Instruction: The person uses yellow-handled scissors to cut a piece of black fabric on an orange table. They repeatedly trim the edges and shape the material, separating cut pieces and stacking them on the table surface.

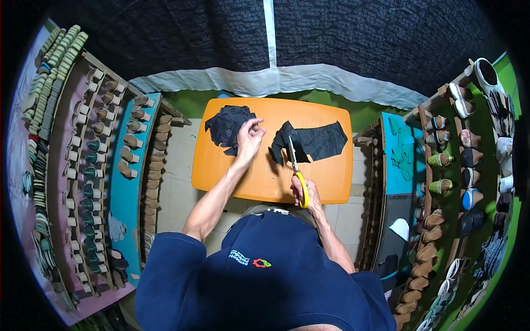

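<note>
My right hand (310, 194) grips a pair of scissors (302, 184) with yellow handles. Their metal blades point away from me, over the left part of a piece of black cloth (323, 142). That cloth lies on the right half of an orange table (265, 185), its left end bunched up. My left hand (250, 138) hovers at the right edge of a pile of black cloth pieces (225, 126). Its fingers are bent but apart, and nothing shows between them.
Racks of shoe lasts (132, 142) flank the table on the left. More shelves on the right carry shoes (440, 160) and brown lasts (426, 254). Green scraps (402, 149) lie on a blue board there. A dark patterned curtain (342, 38) hangs behind the table.
</note>
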Demonstrator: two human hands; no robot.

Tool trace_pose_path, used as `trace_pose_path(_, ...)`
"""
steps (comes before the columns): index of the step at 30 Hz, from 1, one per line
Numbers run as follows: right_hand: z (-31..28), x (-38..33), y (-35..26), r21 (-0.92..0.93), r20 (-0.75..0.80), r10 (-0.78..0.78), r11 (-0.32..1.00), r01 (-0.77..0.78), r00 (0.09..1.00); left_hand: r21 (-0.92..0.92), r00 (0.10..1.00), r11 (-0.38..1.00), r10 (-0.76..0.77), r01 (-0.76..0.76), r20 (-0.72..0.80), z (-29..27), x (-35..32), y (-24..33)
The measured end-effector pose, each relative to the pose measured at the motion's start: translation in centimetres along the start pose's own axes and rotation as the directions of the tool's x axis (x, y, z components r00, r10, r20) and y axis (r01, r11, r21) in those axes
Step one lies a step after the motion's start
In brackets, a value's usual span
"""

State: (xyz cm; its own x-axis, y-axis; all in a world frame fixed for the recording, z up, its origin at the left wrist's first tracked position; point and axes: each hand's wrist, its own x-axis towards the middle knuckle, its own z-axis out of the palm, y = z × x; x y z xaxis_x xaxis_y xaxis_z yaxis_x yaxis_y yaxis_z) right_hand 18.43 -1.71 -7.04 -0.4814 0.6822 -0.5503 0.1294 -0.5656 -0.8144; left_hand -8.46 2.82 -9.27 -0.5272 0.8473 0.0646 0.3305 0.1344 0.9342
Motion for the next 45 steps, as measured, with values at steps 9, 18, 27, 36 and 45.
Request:
trace_pose_path(9,0.3,-0.2,0.2,-0.170,-0.072,-0.072,0.984,0.059,0.995,-0.821,0.794,-0.270,-0.230,0.504,0.563,6.6,-9.2,2.5)
trace_pose_path(18,0.9,-0.8,-0.9,-0.117,-0.096,-0.077,0.991,0.066,0.992,-0.949,0.900,-0.033,-0.310,0.312,0.307,7.7,-5.2,3.0)
trace_pose_path(27,0.7,-0.3,-0.7,-0.053,0.006,-0.082,0.995,0.083,0.997,-0.857,0.951,0.452,-0.283,0.247,0.125,5.9,-5.4,5.8)
trace_pose_path(36,0.9,1.1,-0.5,-0.113,0.038,-0.073,0.991,0.077,0.997,-0.823,0.936,0.489,-0.326,0.290,0.135,4.9,-6.2,6.8)
trace_pose_path(45,1.3,0.2,-1.7,-0.138,-0.007,-0.081,0.987,0.079,0.997,-0.774,0.946,0.551,-0.256,0.313,0.201,4.2,-6.2,6.0)
